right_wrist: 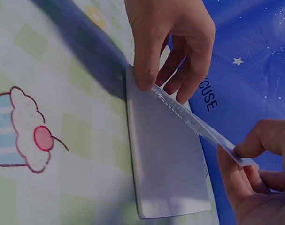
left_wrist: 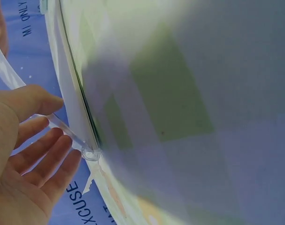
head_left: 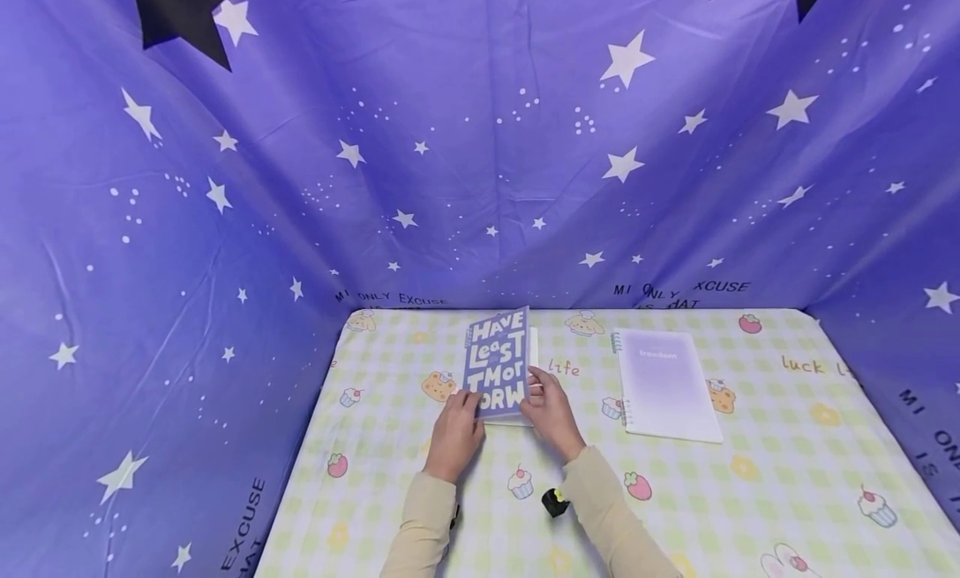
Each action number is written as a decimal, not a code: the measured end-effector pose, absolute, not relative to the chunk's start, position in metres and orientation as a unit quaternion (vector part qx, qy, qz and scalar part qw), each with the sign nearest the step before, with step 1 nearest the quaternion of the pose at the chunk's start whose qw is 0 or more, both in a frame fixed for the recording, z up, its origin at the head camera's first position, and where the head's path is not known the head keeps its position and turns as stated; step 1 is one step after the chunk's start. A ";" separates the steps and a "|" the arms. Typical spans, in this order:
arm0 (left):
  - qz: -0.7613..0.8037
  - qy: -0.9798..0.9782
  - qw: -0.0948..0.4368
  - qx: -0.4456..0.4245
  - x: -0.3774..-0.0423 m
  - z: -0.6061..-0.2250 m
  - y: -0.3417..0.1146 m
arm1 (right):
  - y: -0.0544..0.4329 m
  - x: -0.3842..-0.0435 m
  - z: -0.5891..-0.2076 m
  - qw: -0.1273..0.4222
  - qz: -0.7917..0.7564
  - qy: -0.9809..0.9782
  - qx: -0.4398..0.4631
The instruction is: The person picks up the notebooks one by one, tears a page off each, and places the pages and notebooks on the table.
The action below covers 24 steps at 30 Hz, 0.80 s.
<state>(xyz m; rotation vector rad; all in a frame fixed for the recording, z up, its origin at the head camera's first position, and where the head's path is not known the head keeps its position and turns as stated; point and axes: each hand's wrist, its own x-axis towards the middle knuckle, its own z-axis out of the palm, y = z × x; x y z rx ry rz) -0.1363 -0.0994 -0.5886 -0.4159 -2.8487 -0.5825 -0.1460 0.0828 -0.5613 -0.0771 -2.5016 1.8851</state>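
A purple spiral notebook [head_left: 495, 366] with large white lettering lies on the table, its front cover partly lifted from the pages. My right hand [head_left: 553, 411] pinches the cover's free edge between thumb and fingers; the right wrist view shows the raised cover [right_wrist: 198, 125] above the blank white page block [right_wrist: 168, 159]. At the lower corner by the spine is my left hand [head_left: 454, 432], its thumb touching the notebook there. In the left wrist view the left hand's fingers [left_wrist: 43, 154] are loosely bent, close to a clear binding ring [left_wrist: 90, 153].
A second spiral notebook [head_left: 667, 386], pale lilac with "freedom" on its cover, lies flat to the right. A small black object [head_left: 555, 502] shows by the right sleeve. The green-checked tablecloth [head_left: 795, 445] has printed cartoons; purple star-patterned curtains [head_left: 480, 145] enclose the table.
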 end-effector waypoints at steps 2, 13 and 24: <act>-0.205 -0.963 0.102 -0.141 -0.136 -0.588 -0.100 | 0.083 -0.148 -0.559 -0.001 0.603 -0.798 -0.015; -0.259 -0.954 0.063 -0.136 -0.137 -0.582 -0.107 | 0.080 -0.154 -0.549 -0.030 0.640 -0.766 0.052; -0.379 -0.916 0.032 -0.126 -0.138 -0.573 -0.110 | 0.064 -0.154 -0.527 -0.062 0.689 -0.712 0.120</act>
